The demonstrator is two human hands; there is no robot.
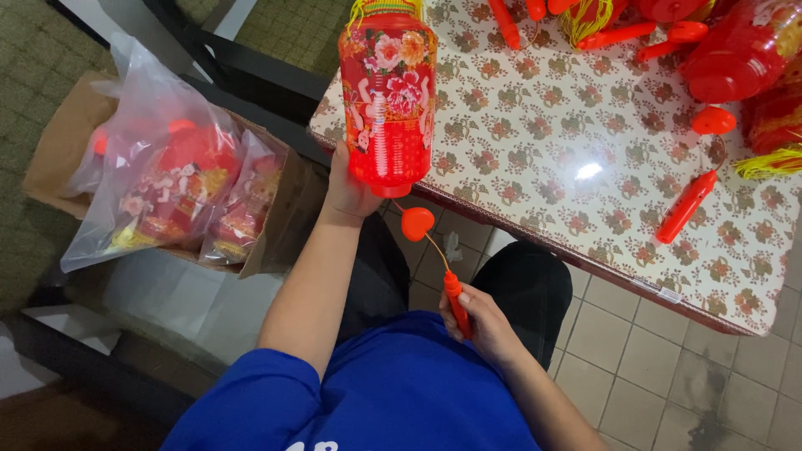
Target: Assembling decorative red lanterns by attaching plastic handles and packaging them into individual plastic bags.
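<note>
My left hand point(347, 188) grips the bottom edge of a red cylindrical lantern point(388, 96) printed with pink and orange flowers, holding it upright over the table's near edge. A thin wire runs from under the lantern to a red heart-shaped piece point(417, 223) and on to a red stick handle point(456, 305). My right hand point(484, 324) is closed around that handle, low over my lap. A yellow tassel shows at the lantern's top.
A table with a floral cloth point(568, 125) holds more red lanterns point(739, 50), red stick handles point(685, 206) and yellow tassels point(769, 163). To the left, a cardboard box point(63, 142) holds clear plastic bags of packed lanterns point(167, 179). Tiled floor lies below.
</note>
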